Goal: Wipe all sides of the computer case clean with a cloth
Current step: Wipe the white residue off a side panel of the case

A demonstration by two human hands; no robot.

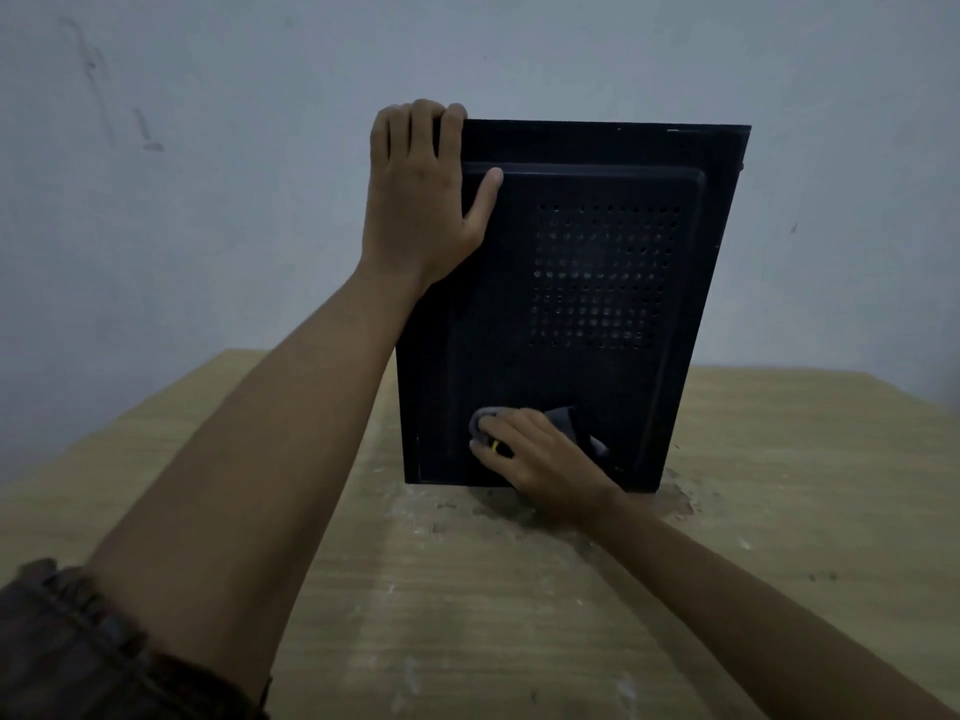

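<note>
our left hand [421,200] grips the upright computer case [571,304] at its top corner; right hand [540,454] clutches the grey cloth [563,420] against its lower panel.

We saw a dim, bluish, softly blurred scene; the computer case [519,366] showed little detail, and the corner sleeve [67,641] smeared.

No writing, label, brand, number or sign can be read. The black metal computer case [571,314] standing on the pale wooden table [779,485] shows a plain side panel with round vent holes, and a small yellow-green mark [494,447] beside the grey cloth [563,420] is too small to tell.
</note>
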